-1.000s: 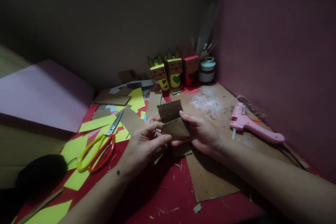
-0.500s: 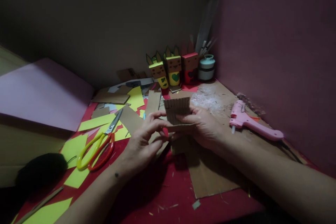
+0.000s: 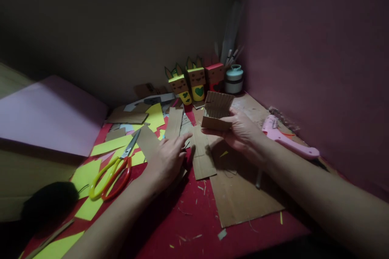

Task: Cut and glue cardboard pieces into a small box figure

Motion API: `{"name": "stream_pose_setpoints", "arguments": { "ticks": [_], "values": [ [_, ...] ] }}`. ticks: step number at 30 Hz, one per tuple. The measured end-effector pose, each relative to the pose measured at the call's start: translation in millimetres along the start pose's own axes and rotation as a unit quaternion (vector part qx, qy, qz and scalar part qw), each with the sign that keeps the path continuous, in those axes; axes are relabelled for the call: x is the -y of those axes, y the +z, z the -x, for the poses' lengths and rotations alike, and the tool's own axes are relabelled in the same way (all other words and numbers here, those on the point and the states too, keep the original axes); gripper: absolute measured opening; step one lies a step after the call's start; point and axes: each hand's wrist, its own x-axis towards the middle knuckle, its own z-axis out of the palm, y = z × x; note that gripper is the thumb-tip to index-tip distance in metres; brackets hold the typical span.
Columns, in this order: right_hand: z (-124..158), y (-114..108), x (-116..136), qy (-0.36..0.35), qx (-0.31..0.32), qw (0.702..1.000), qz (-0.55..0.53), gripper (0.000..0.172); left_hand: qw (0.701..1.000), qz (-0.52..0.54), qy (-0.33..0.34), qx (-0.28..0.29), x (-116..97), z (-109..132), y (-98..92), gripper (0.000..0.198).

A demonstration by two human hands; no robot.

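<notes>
the right hand [image 3: 243, 135] grips a folded cardboard piece [image 3: 217, 109] by its right side, so the piece sits at the fingertips, raised over the worktop [image 3: 170, 230]. the left hand [image 3: 170, 158] points its index finger toward a cardboard strip [image 3: 203, 158] just to its right, other fingers curled, whether around anything cannot be told; scissors [image 3: 125, 157] lie to its left.

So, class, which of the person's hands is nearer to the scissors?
Left. The left hand is close by, right of the scissors; the right hand is farther right, holding folded cardboard.
</notes>
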Motion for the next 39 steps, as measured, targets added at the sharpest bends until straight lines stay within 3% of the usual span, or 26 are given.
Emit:
{"name": "stream_pose_setpoints", "arguments": {
  "ticks": [4,10,13,18,22,26,30,33,39],
  "values": [
    [-1,0,-1,-0.001,0.019,1.0,-0.011,0.053,0.998,-0.045,0.046,0.004,0,-15,8.7,0.055],
    [-3,-2,-4,0.033,0.02,0.999,0.006,0.051,0.989,-0.045,0.142,0.02,1,-25,10.2,0.039],
    [-2,-3,0,0.03,0.023,0.999,0.019,0.047,0.988,0.013,0.156,-0.021,5,-22,4.3,0.037],
    [-2,-3,5,0.004,0.029,1.0,-0.004,0.038,0.988,0.064,0.048,-0.133,12,-14,-19.3,0.027],
    [-1,-5,1,0.013,0.031,0.999,0.015,0.042,0.978,0.077,-0.063,-0.181,14,-7,-38.1,0.021],
    [5,-2,-4,0.054,0.048,0.996,0.05,0.042,0.973,0.088,-0.076,-0.2,11,-4,-41.0,0.012],
    [11,4,-6,0.097,0.049,0.993,0.053,0.023,0.971,0.023,0.028,-0.238,10,-2,-36.0,0.005],
    [10,4,-7,0.12,0.042,0.992,0.026,0.024,0.949,-0.075,0.135,-0.276,15,-1,-33.9,0.019],
    [5,-2,-8,0.174,0.062,0.983,0.013,0.032,0.943,-0.11,0.174,-0.26,30,4,-35.5,0.035]
  ]
}}
